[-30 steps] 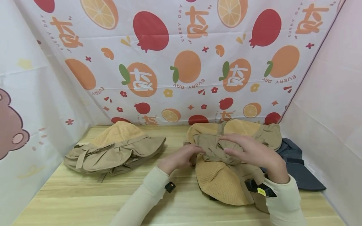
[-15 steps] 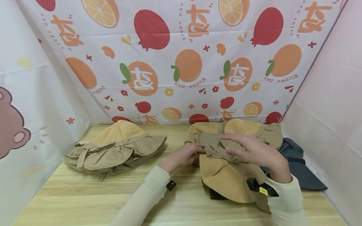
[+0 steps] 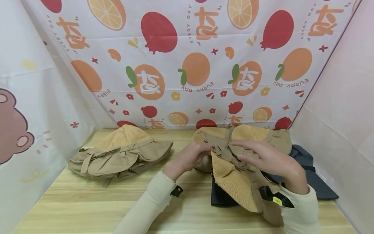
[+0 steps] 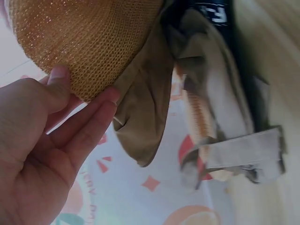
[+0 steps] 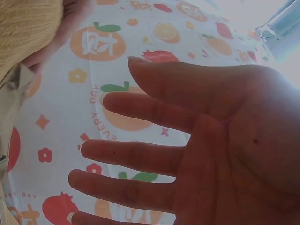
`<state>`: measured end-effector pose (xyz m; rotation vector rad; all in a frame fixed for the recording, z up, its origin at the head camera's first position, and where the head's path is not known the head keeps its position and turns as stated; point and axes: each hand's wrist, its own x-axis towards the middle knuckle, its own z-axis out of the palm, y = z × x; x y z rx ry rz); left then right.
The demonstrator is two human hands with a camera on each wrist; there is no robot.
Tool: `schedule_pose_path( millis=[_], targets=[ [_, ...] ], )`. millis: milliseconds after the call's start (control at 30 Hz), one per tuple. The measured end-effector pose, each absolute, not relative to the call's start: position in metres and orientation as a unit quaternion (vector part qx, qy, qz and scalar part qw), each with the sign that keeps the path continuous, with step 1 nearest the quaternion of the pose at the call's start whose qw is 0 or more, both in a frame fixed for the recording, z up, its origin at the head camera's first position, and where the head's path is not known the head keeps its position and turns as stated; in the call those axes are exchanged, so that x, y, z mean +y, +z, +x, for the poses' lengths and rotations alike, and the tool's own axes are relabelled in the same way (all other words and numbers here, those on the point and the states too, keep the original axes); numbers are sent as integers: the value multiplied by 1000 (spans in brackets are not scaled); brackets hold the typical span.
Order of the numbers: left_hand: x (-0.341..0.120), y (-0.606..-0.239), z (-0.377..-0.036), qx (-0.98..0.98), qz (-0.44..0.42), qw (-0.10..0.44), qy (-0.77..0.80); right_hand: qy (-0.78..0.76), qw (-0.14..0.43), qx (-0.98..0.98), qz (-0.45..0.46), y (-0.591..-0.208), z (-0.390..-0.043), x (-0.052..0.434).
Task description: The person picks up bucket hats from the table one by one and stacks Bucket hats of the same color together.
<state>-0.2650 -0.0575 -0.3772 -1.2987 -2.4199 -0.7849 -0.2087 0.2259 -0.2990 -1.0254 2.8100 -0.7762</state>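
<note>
Hat: the tan hat [image 3: 233, 175] with its woven crown lies on a dark hat [image 3: 306, 172] near the desk's [image 3: 87, 208] right edge.
Left hand: the left hand [image 3: 190, 157] pinches its brim.
Right hand: the right hand [image 3: 268, 159] rests on top, fingers spread and straight.
Risk: the floppy brim could slip from that light pinch and unfold.
Other: another tan hat [image 3: 119, 156] sits toward the back left corner.

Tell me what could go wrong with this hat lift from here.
1. The left hand holds the hat only at its edge, and the right hand is spread flat and open, so the hat could slip.
2. A loose strap dangles and might snag the dark hat underneath.
3. The stack sits near the right wall; the pile might shift against it.
</note>
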Motion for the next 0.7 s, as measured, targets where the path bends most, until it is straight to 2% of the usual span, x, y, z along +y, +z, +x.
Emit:
schedule_pose_path(
  millis=[267, 533, 700],
  targets=[
    [-67, -356, -254, -821, -436, 251, -269, -244, 20, 907, -343, -293, -201, 229],
    [-89, -338, -251, -840, -350, 302, -286, -238, 37, 906, -349, -291, -195, 225],
    [-104, -332, -249, -858, -292, 327, -269, -245, 75, 906, -338, -290, -194, 222]
  ],
)
